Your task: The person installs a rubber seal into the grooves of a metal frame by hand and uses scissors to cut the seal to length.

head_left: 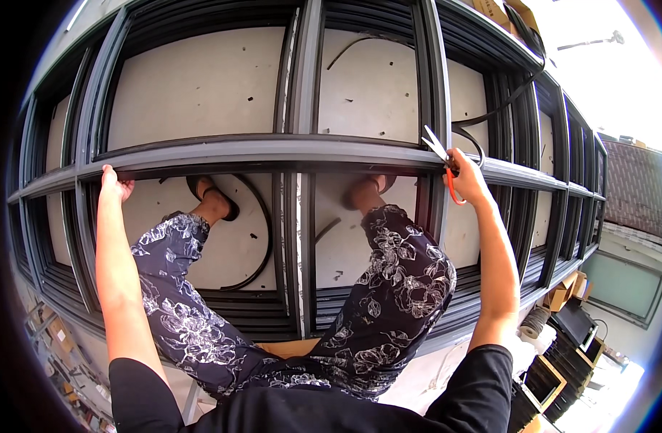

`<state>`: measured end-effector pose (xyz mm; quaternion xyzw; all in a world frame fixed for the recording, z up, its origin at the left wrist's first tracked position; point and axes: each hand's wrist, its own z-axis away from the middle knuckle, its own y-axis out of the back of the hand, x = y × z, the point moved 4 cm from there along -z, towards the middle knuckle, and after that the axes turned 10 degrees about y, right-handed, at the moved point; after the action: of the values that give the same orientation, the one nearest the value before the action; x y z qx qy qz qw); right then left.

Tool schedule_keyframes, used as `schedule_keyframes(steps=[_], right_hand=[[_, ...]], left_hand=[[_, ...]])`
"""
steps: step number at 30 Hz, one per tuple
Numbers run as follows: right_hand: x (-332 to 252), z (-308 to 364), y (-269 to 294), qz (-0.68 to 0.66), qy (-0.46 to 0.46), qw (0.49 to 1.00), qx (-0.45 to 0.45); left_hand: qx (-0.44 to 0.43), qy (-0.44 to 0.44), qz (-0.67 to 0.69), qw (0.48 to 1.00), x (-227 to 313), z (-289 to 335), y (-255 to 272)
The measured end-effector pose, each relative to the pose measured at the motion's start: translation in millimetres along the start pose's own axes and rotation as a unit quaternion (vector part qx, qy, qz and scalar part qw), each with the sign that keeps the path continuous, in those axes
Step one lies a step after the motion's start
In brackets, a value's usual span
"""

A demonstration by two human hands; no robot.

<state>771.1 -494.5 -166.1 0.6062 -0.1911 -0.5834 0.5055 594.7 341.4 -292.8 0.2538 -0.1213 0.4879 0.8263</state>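
Note:
A pair of scissors [446, 160] with red and black handles is in my right hand [467, 175]. Its silver blades are spread and point up and left over the crossbar [237, 152] of a grey and black metal frame. My left hand [116, 185] is at the left end of that crossbar, fingers curled against its near edge. Whatever those fingers pinch is too small to make out. Along the crossbar's near side, between both hands, runs a dark edge [215, 172]; whether it is a separate strip, I cannot tell.
Stacked frames surround my legs, and my feet stand inside the openings. A curved black rubber strip [267, 238] lies on the floor by my left foot. Another black strip [515, 94] hangs from a cardboard box [492, 10] at the far right. Boxes and frame pieces [544, 382] sit near right.

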Motion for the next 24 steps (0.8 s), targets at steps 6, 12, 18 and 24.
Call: schedule_keyframes(steps=[6,12,18,24], right_hand=[[-9.8,4.1,-3.5,0.007,0.027,0.999,0.021],[-20.2,6.0,-3.9,0.039,0.025,0.998,0.033],[-59.8,38.8,-1.9,0.068,0.036,0.997,-0.003],[-197.0,121.1,22.3,-0.166,0.037,0.982,-0.082]], left_hand=[[0.010,0.001,0.001,1.000,1.1,-4.8,4.6],[-0.005,-0.004,0.015,1.000,-3.4,-16.2,4.2],[-0.067,-0.023,0.022,0.997,-15.7,-3.5,16.7],[-0.085,-0.288,-0.301,0.905,-64.6,131.6,24.1]])
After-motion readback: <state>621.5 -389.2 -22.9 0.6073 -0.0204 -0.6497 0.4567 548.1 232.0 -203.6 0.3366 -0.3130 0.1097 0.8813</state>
